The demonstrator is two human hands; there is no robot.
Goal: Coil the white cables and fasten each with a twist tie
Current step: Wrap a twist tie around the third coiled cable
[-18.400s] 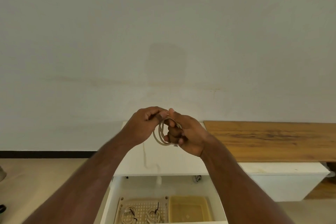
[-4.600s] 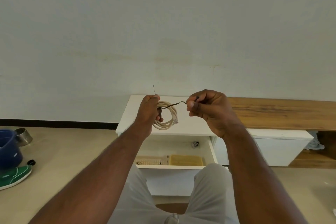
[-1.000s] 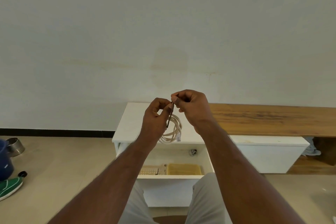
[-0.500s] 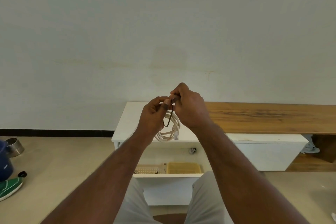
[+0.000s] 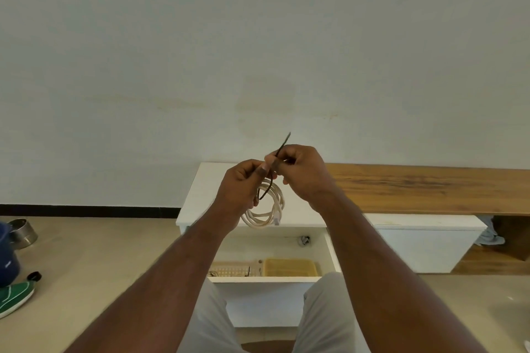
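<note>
A coiled white cable (image 5: 268, 208) hangs in the air in front of me, its clear plug at the lower right of the coil. A dark twist tie (image 5: 282, 145) loops around the top of the coil, and one end sticks up past my fingers. My left hand (image 5: 242, 189) pinches the coil and the tie's loop from the left. My right hand (image 5: 301, 172) pinches the tie's ends from the right, fingertips touching the left hand's.
Below stands a white cabinet (image 5: 200, 195) with an open drawer (image 5: 266, 279) holding a perforated cream tray (image 5: 233, 268) with tied cables and a yellow tray (image 5: 289, 266). A wooden shelf (image 5: 430, 188) runs right. A blue bucket (image 5: 7, 258), metal bowl (image 5: 23, 233) and green shoe (image 5: 15, 296) lie on the floor at left.
Earlier my right hand pulled the tie out to the right of the coil. Since then both hands have come together at the coil's top, and one tie end now points upward.
</note>
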